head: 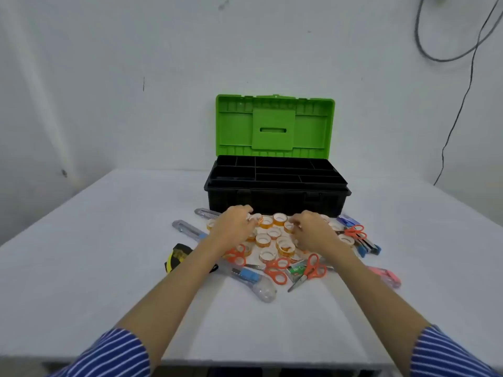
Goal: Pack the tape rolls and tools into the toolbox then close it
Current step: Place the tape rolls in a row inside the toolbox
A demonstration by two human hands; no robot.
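Observation:
A black toolbox (277, 198) stands open at the back of the table, its green lid (275, 125) upright and its black divided tray showing. In front of it lies a heap of several small tape rolls (268, 239) with orange cores. My left hand (235, 227) is over the left of the heap and pinches a tape roll (257, 219) at its fingertips. My right hand (313, 231) hovers over the right of the heap with fingers curled round a tape roll (289, 227). Orange scissors (313, 269), utility knives (187, 229) and a yellow tape measure (175, 257) lie around the heap.
The white table (109, 240) stretches wide to the left and right of the pile. A pink cutter (386, 276) lies at the right, blue tools (367, 247) near the toolbox's right corner. A white wall stands close behind the toolbox, with cables hanging at the far right.

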